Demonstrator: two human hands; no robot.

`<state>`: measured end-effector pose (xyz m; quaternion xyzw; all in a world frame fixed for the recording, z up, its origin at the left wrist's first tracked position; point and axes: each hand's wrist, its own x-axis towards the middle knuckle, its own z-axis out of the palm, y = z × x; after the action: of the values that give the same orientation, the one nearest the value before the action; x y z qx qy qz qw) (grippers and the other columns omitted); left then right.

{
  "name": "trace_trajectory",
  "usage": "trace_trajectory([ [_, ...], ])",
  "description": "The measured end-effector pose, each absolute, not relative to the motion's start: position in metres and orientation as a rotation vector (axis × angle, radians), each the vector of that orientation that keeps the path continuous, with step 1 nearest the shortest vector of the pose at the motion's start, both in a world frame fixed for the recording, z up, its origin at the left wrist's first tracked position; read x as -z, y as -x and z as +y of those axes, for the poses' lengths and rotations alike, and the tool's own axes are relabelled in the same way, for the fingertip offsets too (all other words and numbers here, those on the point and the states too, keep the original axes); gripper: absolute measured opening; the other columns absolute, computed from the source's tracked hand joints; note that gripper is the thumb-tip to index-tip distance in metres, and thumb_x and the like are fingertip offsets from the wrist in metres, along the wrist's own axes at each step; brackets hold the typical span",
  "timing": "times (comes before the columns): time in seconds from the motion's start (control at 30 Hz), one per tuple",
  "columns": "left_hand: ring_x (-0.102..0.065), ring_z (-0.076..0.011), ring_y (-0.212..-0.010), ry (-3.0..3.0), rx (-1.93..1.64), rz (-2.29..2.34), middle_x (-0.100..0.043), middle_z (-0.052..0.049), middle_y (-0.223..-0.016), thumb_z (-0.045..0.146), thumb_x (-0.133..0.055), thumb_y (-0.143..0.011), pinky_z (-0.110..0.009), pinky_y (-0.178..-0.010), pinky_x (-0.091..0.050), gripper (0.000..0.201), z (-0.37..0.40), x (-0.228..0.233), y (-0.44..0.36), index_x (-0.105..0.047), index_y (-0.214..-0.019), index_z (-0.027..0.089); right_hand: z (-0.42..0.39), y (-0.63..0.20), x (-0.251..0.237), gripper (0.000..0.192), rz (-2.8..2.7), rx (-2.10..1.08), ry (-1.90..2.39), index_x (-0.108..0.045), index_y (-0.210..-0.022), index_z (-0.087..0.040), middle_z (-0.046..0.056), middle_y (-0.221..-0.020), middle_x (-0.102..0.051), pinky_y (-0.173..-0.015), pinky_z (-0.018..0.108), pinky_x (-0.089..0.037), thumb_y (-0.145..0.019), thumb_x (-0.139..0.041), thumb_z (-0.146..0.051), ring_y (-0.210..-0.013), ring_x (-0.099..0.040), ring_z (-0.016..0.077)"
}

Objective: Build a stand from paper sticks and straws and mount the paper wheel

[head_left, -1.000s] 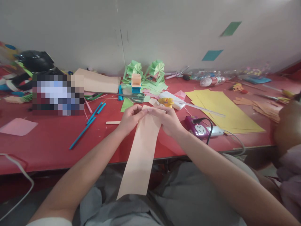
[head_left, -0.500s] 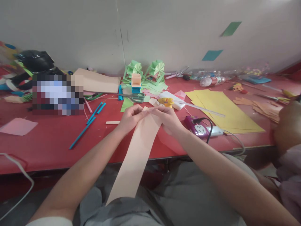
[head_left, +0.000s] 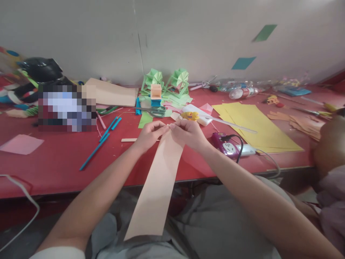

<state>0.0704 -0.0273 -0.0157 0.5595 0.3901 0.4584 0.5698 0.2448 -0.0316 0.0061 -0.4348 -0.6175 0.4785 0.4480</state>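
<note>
A long strip of beige paper hangs from my fingers, its lower end over my lap. My left hand pinches the strip's far end at its left corner. At the right side of that same end, my right hand is closed on the paper, thumb on top. The two thumbs nearly meet, and the fingertips beneath the paper are hidden. Just beyond my hands lie a yellow glue gun with a clear glue stick and a pair of scissors.
Rolled blue paper sticks lie left on the red table. Green folded paper pieces and a small paper box stand behind. To the right are a purple power socket, yellow sheets and another person's arm.
The paper strip's lower end has swung slightly right and down, and the strip lies flatter. Both hands remain at its far end, with the fingers shifted a little.
</note>
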Motion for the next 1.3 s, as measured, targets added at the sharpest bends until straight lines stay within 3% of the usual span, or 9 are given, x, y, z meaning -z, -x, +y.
trace_trajectory([
  [0.17,-0.047,-0.0115,-0.059,-1.510,-1.180,1.026,-0.055,0.002,-0.064,0.049,-0.071,-0.079,-0.025,-0.056,-0.036,0.033,-0.0293,0.0123,-0.0713,-0.061,-0.070,0.018,-0.0341,-0.2424,-0.0066,0.042,-1.551,-1.132,1.095,-0.067,-0.067,-0.019,-0.001,-0.058,-0.056,-0.051,0.028,-0.038,-0.077,-0.071,-0.059,-0.056,-0.047,0.0115],
  [0.4,-0.050,-0.0134,-0.063,-1.598,-1.243,1.073,-0.057,0.001,-0.067,0.046,-0.066,-0.083,-0.026,-0.059,-0.038,0.031,-0.0323,0.0092,-0.0718,-0.062,-0.071,0.018,-0.0354,-0.2458,-0.0053,0.037,-1.585,-1.163,1.061,-0.076,-0.084,-0.019,0.004,-0.074,-0.068,-0.060,0.030,-0.044,-0.077,-0.074,-0.055,-0.068,-0.058,0.0153],
  [0.6,-0.051,-0.0139,-0.065,-1.687,-1.262,1.078,-0.058,0.000,-0.069,0.044,-0.064,-0.087,-0.025,-0.059,-0.039,0.029,-0.0330,0.0113,-0.0710,-0.064,-0.074,0.018,-0.0369,-0.2475,-0.0043,0.034,-1.571,-1.221,1.070,-0.076,-0.085,-0.019,0.005,-0.079,-0.071,-0.062,0.031,-0.047,-0.075,-0.076,-0.052,-0.072,-0.061,0.0171],
  [0.87,-0.053,-0.0146,-0.067,-1.728,-1.258,1.070,-0.061,-0.001,-0.071,0.045,-0.064,-0.087,-0.026,-0.061,-0.041,0.030,-0.0339,0.0108,-0.0715,-0.063,-0.075,0.017,-0.0378,-0.2475,-0.0066,0.035,-1.579,-1.182,1.087,-0.076,-0.080,-0.019,0.004,-0.075,-0.069,-0.060,0.031,-0.044,-0.076,-0.075,-0.054,-0.069,-0.059,0.0159],
  [1.1,-0.049,-0.0125,-0.063,-1.668,-1.155,1.013,-0.055,0.001,-0.068,0.049,-0.066,-0.084,-0.024,-0.058,-0.039,0.035,-0.0324,0.0095,-0.0704,-0.059,-0.073,0.017,-0.0337,-0.2452,-0.0012,0.036,-1.481,-1.285,1.080,-0.068,-0.074,-0.017,0.001,-0.064,-0.060,-0.052,0.027,-0.038,-0.074,-0.075,-0.052,-0.059,-0.051,0.0119],
  [1.2,-0.046,-0.0110,-0.061,-1.567,-1.033,0.939,-0.051,0.003,-0.066,0.053,-0.066,-0.083,-0.023,-0.058,-0.037,0.039,-0.0312,0.0101,-0.0688,-0.057,-0.072,0.017,-0.0318,-0.2444,0.0009,0.032,-1.510,-1.172,1.074,-0.065,-0.074,-0.017,0.001,-0.065,-0.060,-0.055,0.027,-0.040,-0.078,-0.071,-0.048,-0.061,-0.051,0.0127],
  [1.3,-0.051,-0.0124,-0.066,-1.500,-0.951,0.890,-0.055,0.002,-0.069,0.055,-0.066,-0.084,-0.024,-0.063,-0.041,0.040,-0.0310,0.0117,-0.0675,-0.061,-0.075,0.016,-0.0304,-0.2455,0.0013,0.028,-1.548,-1.016,1.080,-0.066,-0.076,-0.017,0.003,-0.071,-0.063,-0.062,0.029,-0.043,-0.081,-0.066,-0.045,-0.068,-0.054,0.0143],
])
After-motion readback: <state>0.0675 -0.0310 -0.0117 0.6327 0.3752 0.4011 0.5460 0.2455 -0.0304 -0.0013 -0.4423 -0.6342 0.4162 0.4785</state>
